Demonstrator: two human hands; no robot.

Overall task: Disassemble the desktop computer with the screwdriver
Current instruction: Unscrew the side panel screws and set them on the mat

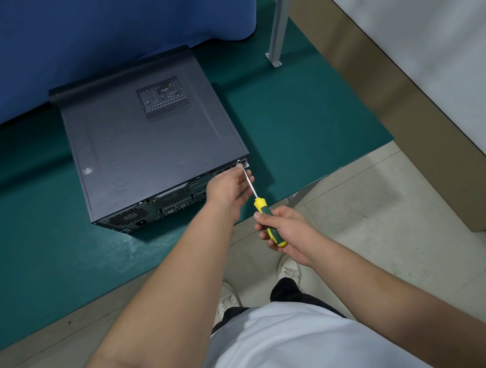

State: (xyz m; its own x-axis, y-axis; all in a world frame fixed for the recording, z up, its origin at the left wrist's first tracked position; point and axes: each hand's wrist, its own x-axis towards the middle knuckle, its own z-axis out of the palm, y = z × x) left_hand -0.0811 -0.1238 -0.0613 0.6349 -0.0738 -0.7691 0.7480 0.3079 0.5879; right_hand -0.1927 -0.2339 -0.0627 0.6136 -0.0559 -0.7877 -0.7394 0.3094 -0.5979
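Nearest, at the bottom of the view, are a white shirt, dark trousers and a pair of white shoes [288,268] standing on the pale tiled floor [359,232]. Both bare forearms reach forward from here.

The right hand [285,233] has its fingers and thumb curled round the yellow-and-green handle of the screwdriver [263,211], just off the near edge of the table. The metal shaft runs up and to the left from the handle, and its tip sits at the near right corner of the desktop computer [155,144].

The left hand [231,185] lies just beside that shaft, at the right end of the computer's rear panel. Its fingers are straight and loosely together, reaching toward the corner; whether they actually touch the shaft or the case is hard to tell from this angle.

The computer is a dark grey case lying flat on the green table mat [304,124], its port-covered rear panel facing the person and a perforated vent on its top toward the far side.

Beyond it hangs a blue cloth [88,35]. To the far right, a grey metal post [278,20] stands on the mat.
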